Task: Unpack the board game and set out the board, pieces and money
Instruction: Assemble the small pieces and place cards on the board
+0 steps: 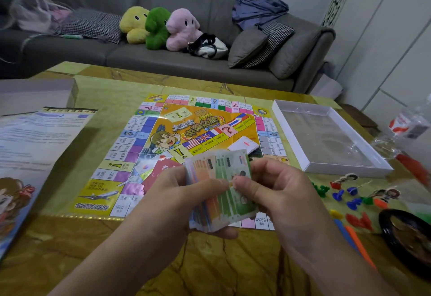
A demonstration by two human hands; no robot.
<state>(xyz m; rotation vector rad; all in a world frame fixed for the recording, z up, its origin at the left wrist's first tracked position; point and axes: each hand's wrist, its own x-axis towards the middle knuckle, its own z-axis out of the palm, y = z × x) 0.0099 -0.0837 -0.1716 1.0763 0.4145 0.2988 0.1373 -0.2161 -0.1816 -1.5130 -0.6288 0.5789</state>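
The yellow game board [144, 146] lies unfolded on the table. Above its near edge I hold a fanned stack of play money [221, 179], orange and green notes. My left hand [172, 200] grips the stack from below and behind. My right hand [275, 188] pinches the green notes at the front with thumb and fingers. A white card stack [243, 144] and a red card stack [161, 172] lie on the board. Small coloured plastic pieces [349, 200] and cardboard character pawns [345, 179] are scattered on the table to the right.
An open white box tray [289, 132] stands right of the board. The box lid [30, 95] and a printed sheet [35, 146] lie at the left. A dark round dish [387, 228] sits at the right near edge. A plastic bottle [405, 125] lies far right. A sofa with plush toys stands behind.
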